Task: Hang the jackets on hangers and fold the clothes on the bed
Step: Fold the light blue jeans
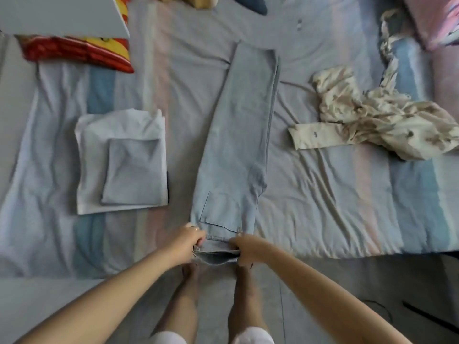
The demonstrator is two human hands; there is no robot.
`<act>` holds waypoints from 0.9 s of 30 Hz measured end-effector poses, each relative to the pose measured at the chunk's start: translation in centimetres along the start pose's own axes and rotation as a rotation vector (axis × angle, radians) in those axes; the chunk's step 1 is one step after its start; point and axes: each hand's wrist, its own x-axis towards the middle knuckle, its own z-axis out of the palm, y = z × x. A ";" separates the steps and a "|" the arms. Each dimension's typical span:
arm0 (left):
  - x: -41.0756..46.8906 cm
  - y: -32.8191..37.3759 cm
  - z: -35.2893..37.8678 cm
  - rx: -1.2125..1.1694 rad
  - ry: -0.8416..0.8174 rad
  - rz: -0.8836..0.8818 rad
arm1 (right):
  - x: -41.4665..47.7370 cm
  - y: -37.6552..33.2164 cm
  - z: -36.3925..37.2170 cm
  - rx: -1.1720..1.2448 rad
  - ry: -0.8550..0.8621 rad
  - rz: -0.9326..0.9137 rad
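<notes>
A: While you have the pale blue denim jeans [236, 150] laid lengthwise up the middle of the frame, legs stacked one on the other, check your grip. Your left hand [187, 238] is closed on the waistband's left corner and your right hand [244, 247] is pinched shut on its right corner, both at the bottom centre, right at the edge of the striped pastel bedsheet [323, 207].

B: So how will they behave when you fold them?

A: I'd judge denim as fairly heavy and stiff for cloth. It should hold a crease and won't slide about like thin fabric, but the thick seams and waistband will resist bending. Keep hold of the two waistband corners, where the material is firmest, and carry them up towards the hems in the upper middle.

B: And the rest?

A: The folded white and grey garments [124, 160] sit stacked at centre left, well apart from the jeans. The crumpled cream patterned shirt [372, 115] at the right looks light and floppy, so you'll likely need to spread it flat first
</notes>
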 end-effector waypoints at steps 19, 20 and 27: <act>25.9 -9.5 0.5 -0.440 0.738 -0.289 | 22.3 18.2 -7.6 1.058 1.209 0.558; 26.2 -9.3 0.5 -0.454 0.763 -0.295 | 22.3 18.2 -7.1 1.072 1.272 0.566; 30.6 -10.0 -4.0 -0.444 0.692 -0.200 | 22.9 19.6 -10.2 0.875 1.466 0.377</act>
